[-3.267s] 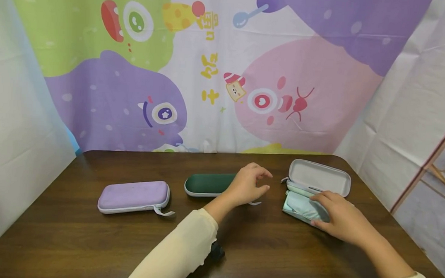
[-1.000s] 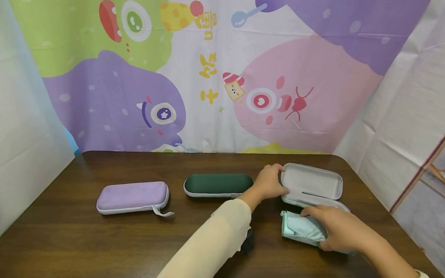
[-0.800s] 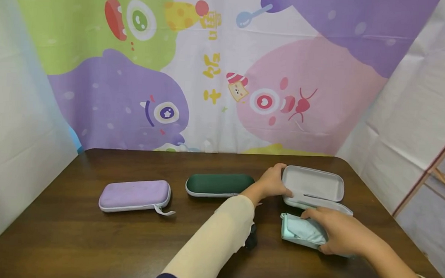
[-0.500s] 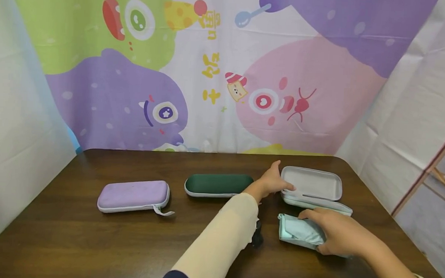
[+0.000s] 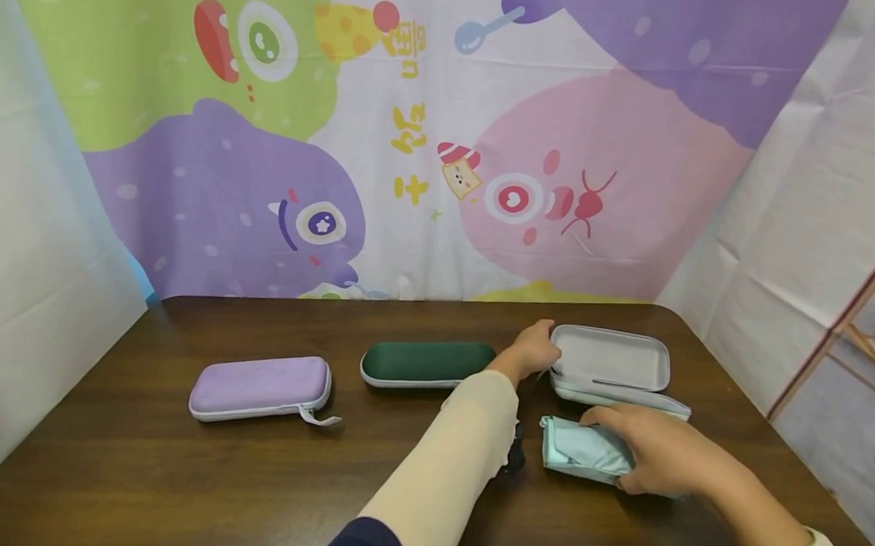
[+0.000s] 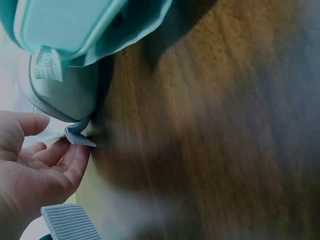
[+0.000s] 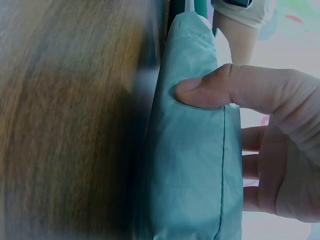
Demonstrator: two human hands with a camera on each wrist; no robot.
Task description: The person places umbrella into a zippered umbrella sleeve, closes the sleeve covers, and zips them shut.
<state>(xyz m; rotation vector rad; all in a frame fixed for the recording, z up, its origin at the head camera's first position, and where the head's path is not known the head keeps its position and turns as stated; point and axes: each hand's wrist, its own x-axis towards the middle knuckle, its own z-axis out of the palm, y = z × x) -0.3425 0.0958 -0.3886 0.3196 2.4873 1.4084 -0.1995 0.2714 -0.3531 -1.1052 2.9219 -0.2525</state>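
My right hand [image 5: 653,449] grips a mint folded compact umbrella [image 5: 584,450] above the right side of the table. In the right wrist view the thumb presses its fabric cover [image 7: 190,155] and the fingers lie on the far side. Behind it lies an unzipped mint case [image 5: 610,358], its lid laid back, grey lining showing. At the case's left end is my left hand [image 5: 538,351]. In the left wrist view its fingertips touch the case's grey strap [image 6: 77,136], while the thumb stays apart from them. Part of the case is hidden behind the umbrella and right hand.
A closed green case [image 5: 428,362] lies mid-table, its right end partly behind the left forearm. Farther left lies a closed lilac case [image 5: 262,387] with a zip strap. A printed cloth [image 5: 424,248] hangs behind the brown table [image 5: 252,493].
The umbrella has been drawn toward me, apart from the case. My left hand has come from over the green case to the mint case's left end; its thumb has left the rim for the strap side.
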